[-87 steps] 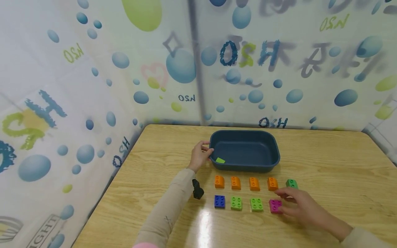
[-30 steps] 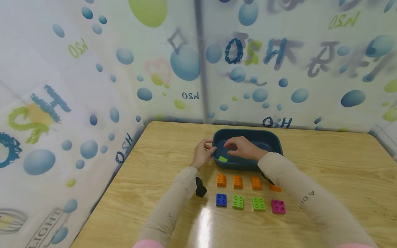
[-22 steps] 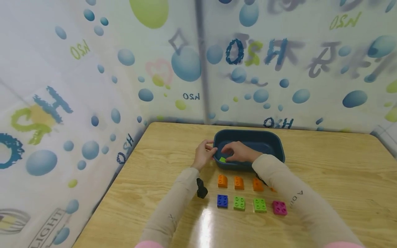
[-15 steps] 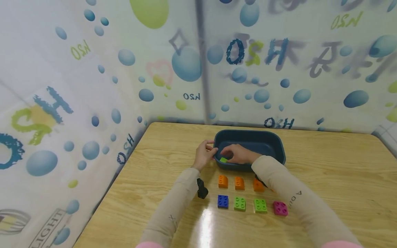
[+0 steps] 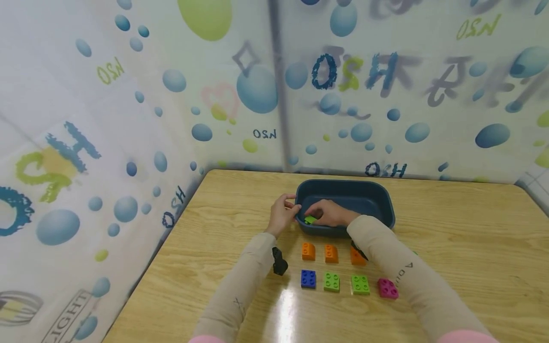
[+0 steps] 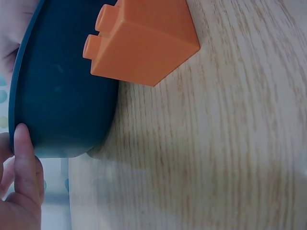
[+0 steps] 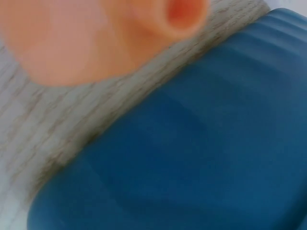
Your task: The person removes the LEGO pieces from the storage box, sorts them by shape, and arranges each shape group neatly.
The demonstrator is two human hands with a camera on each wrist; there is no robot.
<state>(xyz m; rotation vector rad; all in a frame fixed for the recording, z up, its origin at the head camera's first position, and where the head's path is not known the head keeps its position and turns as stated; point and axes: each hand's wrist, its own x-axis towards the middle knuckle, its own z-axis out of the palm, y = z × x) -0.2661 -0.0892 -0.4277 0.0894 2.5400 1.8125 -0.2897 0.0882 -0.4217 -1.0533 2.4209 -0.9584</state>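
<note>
A dark blue plastic bin stands on the wooden table. My left hand holds its left rim, thumb inside and fingers outside; the left wrist view shows the thumb on the rim. Inside the bin's near left corner, my right hand pinches a lime green toy building block, which sits slightly tilted and is partly hidden by the fingers. In the right wrist view only the bin's outer wall and an orange block show, without the hand.
In front of the bin lies a row of orange blocks, partly covered by the right sleeve. Nearer, a second row has a blue block, two lime green blocks and a magenta block. A patterned curtain hangs behind the table.
My right hand has gone from beside the magenta block into the bin, lowered to the lime green block and taken hold of it, tilting it. My left hand stays on the rim.
</note>
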